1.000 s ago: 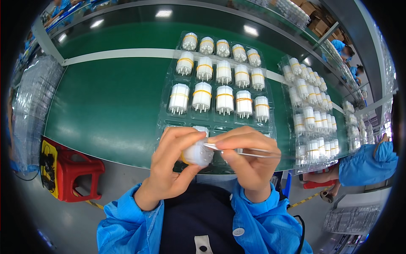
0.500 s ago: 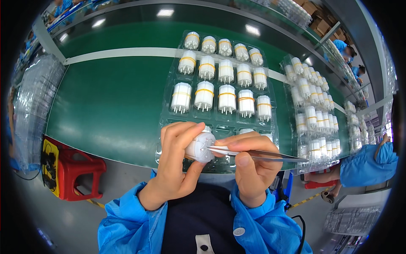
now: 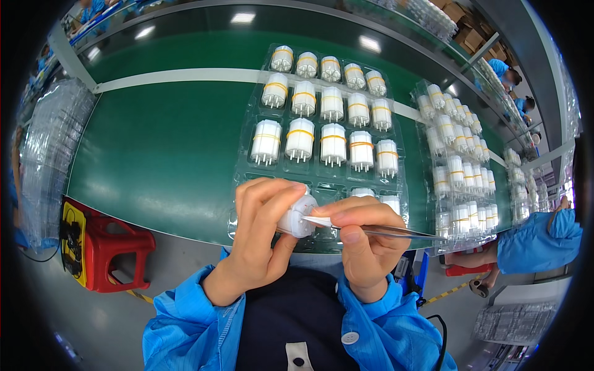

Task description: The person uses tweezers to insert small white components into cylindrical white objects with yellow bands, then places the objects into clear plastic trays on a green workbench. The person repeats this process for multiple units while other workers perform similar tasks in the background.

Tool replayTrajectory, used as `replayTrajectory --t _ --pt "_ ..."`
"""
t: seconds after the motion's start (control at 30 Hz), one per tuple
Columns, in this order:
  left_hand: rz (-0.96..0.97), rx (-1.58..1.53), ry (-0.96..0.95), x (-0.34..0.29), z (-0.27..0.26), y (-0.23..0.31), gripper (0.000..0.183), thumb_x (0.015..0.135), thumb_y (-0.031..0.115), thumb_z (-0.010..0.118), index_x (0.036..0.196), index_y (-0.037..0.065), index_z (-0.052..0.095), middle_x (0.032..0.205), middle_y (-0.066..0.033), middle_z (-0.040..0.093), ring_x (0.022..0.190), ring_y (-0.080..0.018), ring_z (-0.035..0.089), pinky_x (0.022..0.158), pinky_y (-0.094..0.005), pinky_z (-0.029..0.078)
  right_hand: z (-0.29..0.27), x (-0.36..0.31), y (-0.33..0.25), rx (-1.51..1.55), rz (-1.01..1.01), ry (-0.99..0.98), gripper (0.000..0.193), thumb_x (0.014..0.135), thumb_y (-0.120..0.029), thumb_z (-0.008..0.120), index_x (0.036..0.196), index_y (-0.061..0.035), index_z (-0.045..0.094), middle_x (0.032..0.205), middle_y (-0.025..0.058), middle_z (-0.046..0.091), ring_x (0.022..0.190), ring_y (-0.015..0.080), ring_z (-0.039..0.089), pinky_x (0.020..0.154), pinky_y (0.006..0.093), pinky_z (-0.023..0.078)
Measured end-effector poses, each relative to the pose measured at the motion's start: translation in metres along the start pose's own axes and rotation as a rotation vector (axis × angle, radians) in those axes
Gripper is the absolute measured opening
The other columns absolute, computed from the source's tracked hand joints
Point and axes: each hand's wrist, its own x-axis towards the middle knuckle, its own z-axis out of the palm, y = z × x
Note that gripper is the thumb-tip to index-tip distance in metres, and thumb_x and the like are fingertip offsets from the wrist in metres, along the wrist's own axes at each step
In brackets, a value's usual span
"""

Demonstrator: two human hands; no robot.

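Note:
My left hand [image 3: 260,229] is wrapped around a white cylindrical plug-like part [image 3: 299,216], its round end face turned to the right. In my right hand [image 3: 371,238] the thumb and fingers pinch metal tweezers [image 3: 402,232], with a slender white front end [image 3: 318,220] reaching the end face of the white part. Whether that white end belongs to the tweezers or is a separate piece I cannot tell. Just beyond my hands lies a clear plastic tray [image 3: 247,151] with rows of similar white parts [image 3: 300,139], most banded with yellow elastic and showing pins.
More filled clear trays [image 3: 439,207] line the green table [image 3: 154,148] to the right. Stacked clear trays [image 3: 52,136] stand at the left, near a red stool [image 3: 120,250]. A co-worker in a blue jacket [image 3: 535,241] sits at the right.
The white part in my left hand has turned slightly, and the tweezers have tilted a little at its end face. Both hands keep nearly the same place.

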Motion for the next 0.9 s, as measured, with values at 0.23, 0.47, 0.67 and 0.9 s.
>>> replayTrajectory --t 0.23,0.47,0.67,0.9 --pt "-0.02 -0.049 -0.027 0.0 -0.001 -0.001 0.067 0.061 -0.011 0.067 0.125 0.0 0.051 0.118 -0.0178 0.052 0.104 -0.035 0.048 0.09 -0.0415 0.04 -0.003 0.003 -0.001 -0.054 -0.021 -0.033 0.01 0.084 0.003 0.063 0.093 0.0066 0.065 0.091 0.0206 0.07 0.084 0.0254 0.069 0.074 0.0324 0.056" --pt "0.008 0.027 -0.044 0.003 -0.004 -0.001 0.068 0.057 -0.011 0.066 0.123 -0.001 0.053 0.115 -0.0179 0.053 0.102 -0.0356 0.049 0.088 -0.0422 0.042 -0.003 0.015 -0.014 -0.274 -0.019 -0.146 0.012 0.08 0.002 0.067 0.091 0.0046 0.067 0.09 0.0176 0.071 0.08 0.0245 0.069 0.071 0.031 0.055" --pt "0.005 0.009 -0.08 0.004 -0.007 -0.002 0.066 0.059 -0.009 0.065 0.124 -0.001 0.053 0.115 -0.0175 0.054 0.101 -0.0347 0.05 0.088 -0.0421 0.042 -0.009 0.022 -0.014 -0.272 -0.021 -0.211 0.014 0.078 0.002 0.068 0.091 0.0043 0.068 0.09 0.018 0.071 0.079 0.025 0.069 0.07 0.031 0.055" --pt "-0.145 -0.259 -0.136 0.001 -0.011 0.001 0.056 0.072 -0.001 0.066 0.125 -0.002 0.052 0.115 -0.0192 0.054 0.102 -0.0336 0.052 0.089 -0.0398 0.042 -0.014 0.014 -0.004 -0.061 -0.04 -0.08 0.016 0.076 0.001 0.07 0.092 0.0048 0.068 0.089 0.0204 0.07 0.081 0.0271 0.069 0.071 0.0328 0.056"
